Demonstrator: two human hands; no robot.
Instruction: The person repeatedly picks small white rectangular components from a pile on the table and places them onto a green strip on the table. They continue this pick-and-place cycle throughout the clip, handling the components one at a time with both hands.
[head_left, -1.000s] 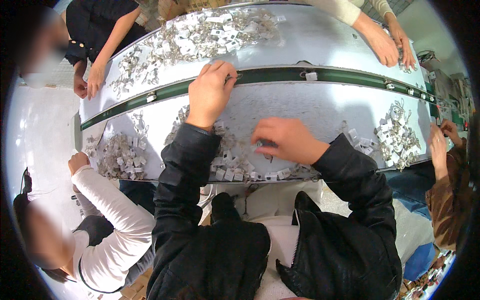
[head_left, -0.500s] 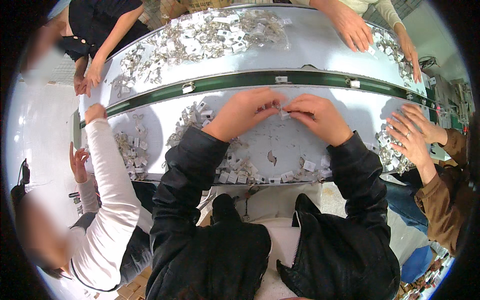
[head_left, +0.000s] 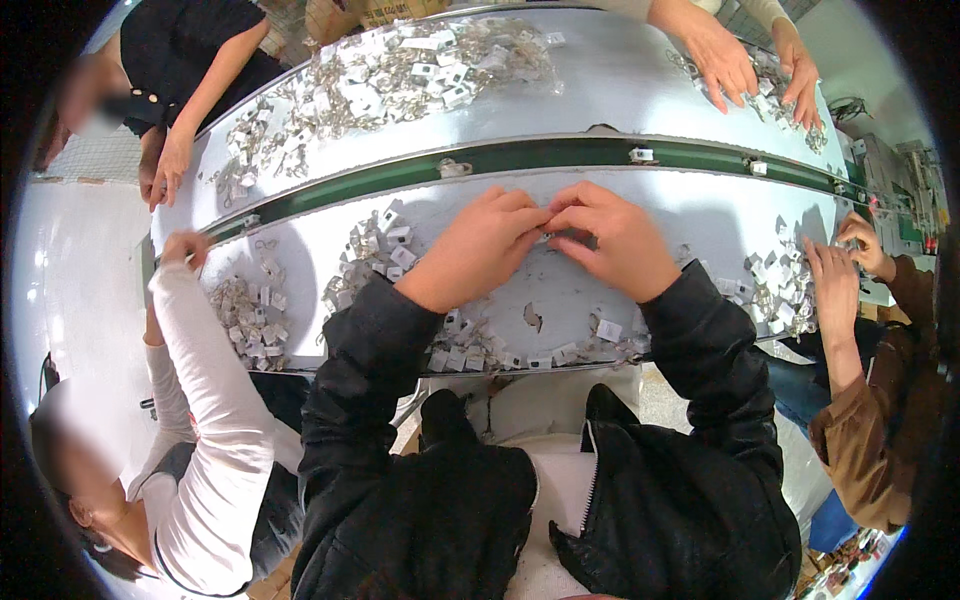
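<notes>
My left hand [head_left: 488, 248] and my right hand [head_left: 612, 245] meet above the middle of the near table, fingertips pinched together. Between them is a small white piece [head_left: 546, 237], mostly hidden by the fingers. Beside my left forearm lies a heap of small white boxy pieces with silvery loops [head_left: 365, 250]. More such pieces [head_left: 465, 352] line the near table edge below my hands. One white piece [head_left: 608, 330] lies close to my right sleeve. Between my forearms, a dark worn patch [head_left: 533, 317] marks the tabletop.
A green conveyor belt [head_left: 540, 157] runs beyond my hands, with a few white pieces on it. Past it, a large heap [head_left: 400, 75] covers the far table. Co-workers' hands work at a left heap [head_left: 245, 315], a right heap [head_left: 782, 285] and the far side.
My hands have drawn closer together and shifted slightly left, covering more of the white piece. Pieces on the belt have moved right. The co-workers' hands have moved too.
</notes>
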